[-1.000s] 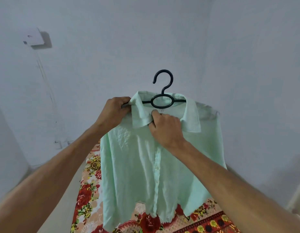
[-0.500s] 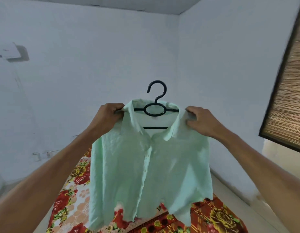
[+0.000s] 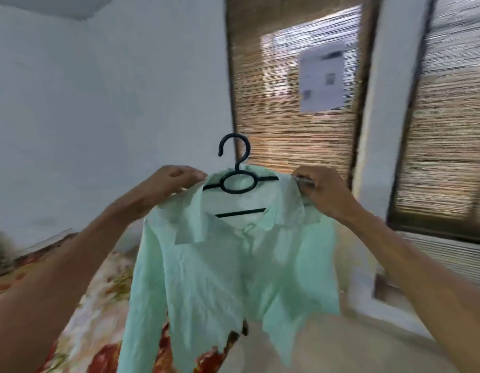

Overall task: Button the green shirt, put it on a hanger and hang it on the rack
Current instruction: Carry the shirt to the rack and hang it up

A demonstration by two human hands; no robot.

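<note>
At chest height before the person, the green shirt (image 3: 228, 278) hangs on a black hanger (image 3: 237, 181), held clear of the floral bed (image 3: 93, 305) below; the left hand (image 3: 169, 184) has its fingers (image 3: 191, 175) closed on the shirt's left shoulder over the hanger end; the right hand (image 3: 318, 188) pinches the right shoulder likewise, so both grip cloth and hanger together; the placket appears closed, though blur leaves the buttons indistinct; the cloth looks thin, light, limp and creased, likely to slide off the smooth hanger arms if tilted, so the shoulders or the hook are the sound places to hold it; motion blur smears the reed blinds (image 3: 295, 103) and a paper sheet (image 3: 321, 79) on them; no rack is in view; the sleeves hang behind the body, largely hidden
</note>
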